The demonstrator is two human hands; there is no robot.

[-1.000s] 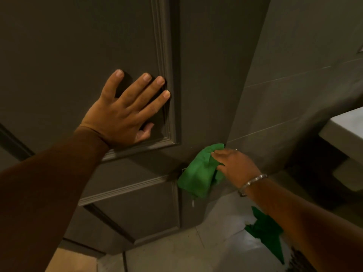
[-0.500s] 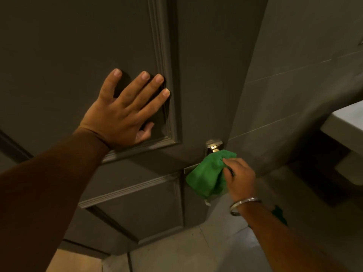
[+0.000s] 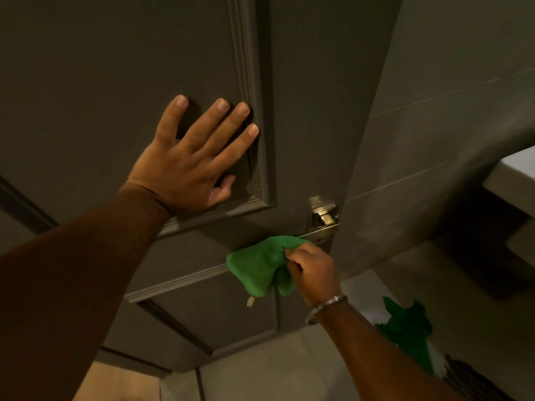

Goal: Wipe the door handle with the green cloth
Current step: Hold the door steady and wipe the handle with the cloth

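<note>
Left hand (image 3: 189, 160) flat on door (image 3: 86, 68), fingers spread, arm extended. Right hand (image 3: 314, 269) below it, fist clenched around cloth (image 3: 257, 267).

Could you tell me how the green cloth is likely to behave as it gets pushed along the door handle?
The green cloth looks soft and floppy: it bunches in the right hand and droops below the grip. It probably conforms around the door handle rather than sliding stiffly. It seems light, since a loose pinch holds it.
</note>
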